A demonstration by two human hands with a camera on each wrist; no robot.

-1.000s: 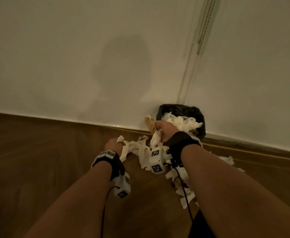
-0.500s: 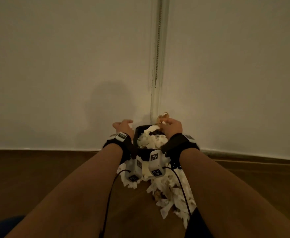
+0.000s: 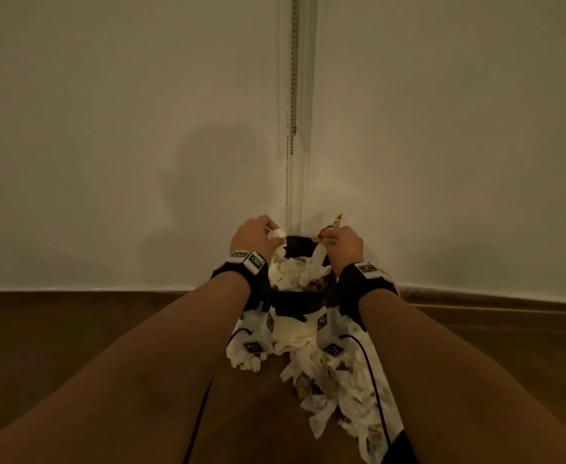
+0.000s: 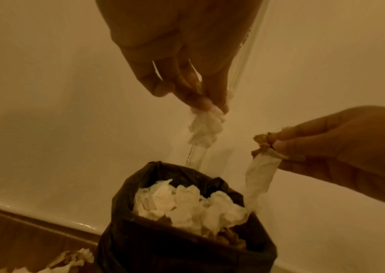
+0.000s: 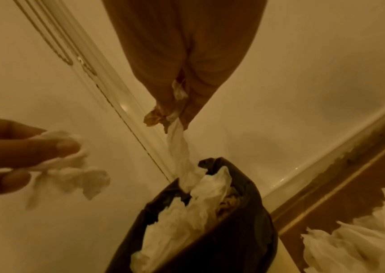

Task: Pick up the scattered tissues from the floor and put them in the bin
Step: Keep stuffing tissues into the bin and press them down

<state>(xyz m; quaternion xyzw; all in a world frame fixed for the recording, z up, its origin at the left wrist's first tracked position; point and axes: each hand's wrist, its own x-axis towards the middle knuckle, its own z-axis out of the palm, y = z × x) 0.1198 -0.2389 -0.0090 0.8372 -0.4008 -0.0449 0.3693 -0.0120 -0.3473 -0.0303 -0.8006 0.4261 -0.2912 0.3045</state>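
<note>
Tissues (image 4: 204,127) pinched in each hand (image 3: 253,236), right strip (image 4: 258,182) hanging lengthwise into bin (image 4: 126,230).

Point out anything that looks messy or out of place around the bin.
The bin is heaped to its rim with tissues, while a big pile of tissues lies on the floor in front of it. The left hand and right hand each pinch another tissue above the opening, with little room left inside.

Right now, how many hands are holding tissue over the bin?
2. The left hand pinches a crumpled white tissue above the bin; the right hand pinches a long tissue trailing into it.
</note>
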